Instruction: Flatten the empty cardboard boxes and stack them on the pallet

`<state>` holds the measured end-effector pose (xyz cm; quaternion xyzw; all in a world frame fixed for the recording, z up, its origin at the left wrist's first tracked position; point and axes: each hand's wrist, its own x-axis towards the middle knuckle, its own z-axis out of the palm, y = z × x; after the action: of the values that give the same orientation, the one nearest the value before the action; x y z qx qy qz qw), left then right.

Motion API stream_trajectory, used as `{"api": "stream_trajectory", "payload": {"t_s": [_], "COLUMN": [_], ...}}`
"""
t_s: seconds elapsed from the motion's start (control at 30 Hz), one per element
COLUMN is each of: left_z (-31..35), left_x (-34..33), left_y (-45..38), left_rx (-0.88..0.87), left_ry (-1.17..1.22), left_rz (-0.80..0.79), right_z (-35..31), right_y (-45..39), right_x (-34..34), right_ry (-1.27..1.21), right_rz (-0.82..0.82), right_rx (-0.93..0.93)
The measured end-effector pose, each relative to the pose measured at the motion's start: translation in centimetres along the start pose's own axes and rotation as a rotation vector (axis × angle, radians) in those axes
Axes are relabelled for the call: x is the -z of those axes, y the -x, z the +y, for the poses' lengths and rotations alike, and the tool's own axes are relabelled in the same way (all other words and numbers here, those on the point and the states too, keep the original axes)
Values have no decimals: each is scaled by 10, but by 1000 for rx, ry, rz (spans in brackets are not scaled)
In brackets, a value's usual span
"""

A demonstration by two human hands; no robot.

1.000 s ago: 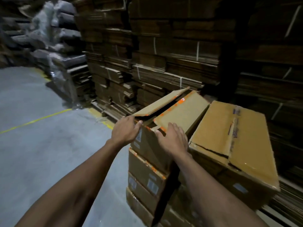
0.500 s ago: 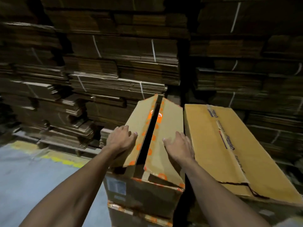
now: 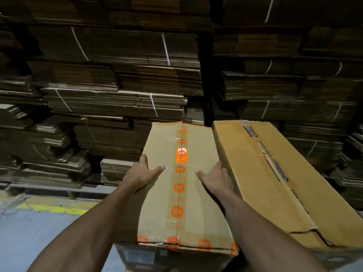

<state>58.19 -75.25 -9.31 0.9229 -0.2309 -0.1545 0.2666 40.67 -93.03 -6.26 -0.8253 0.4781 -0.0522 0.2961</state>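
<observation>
While the flaps are lying closed, both hands, left hand [image 3: 140, 173] and right hand [image 3: 216, 178], are pressing flat, fingers straight, on the taped box [image 3: 177, 203].

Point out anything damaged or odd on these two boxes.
The larger box on the right has a jagged tear across its top near the closest corner. The orange-taped box looks whole, both hands flat on its closed flaps: left hand, right hand.

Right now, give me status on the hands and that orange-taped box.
Left hand and right hand flat on orange-taped box. Flaps closed, not flattened. Larger box tight alongside.
</observation>
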Motion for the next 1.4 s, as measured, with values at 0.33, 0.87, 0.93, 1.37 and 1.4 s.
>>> {"api": "stream_trajectory", "payload": {"t_s": [0.33,0.87,0.93,1.37,1.4], "left_z": [-8,16,17,50,52], "left_x": [-6,56,58,5,-3], "left_y": [-3,132,163,386,406], "left_rx": [-21,30,67,427,464], "left_ry": [-14,36,42,-26,-25], "left_rz": [18,333,396,707,720], "right_z": [9,5,10,89,96], "right_y": [-7,77,95,181,190], "right_x": [-1,51,59,81,82], "right_ry": [-44,-192,-207,-284,-262], "right_rz": [-122,-10,-7,-302,-333], "right_rx": [-73,199,274,640,659]}}
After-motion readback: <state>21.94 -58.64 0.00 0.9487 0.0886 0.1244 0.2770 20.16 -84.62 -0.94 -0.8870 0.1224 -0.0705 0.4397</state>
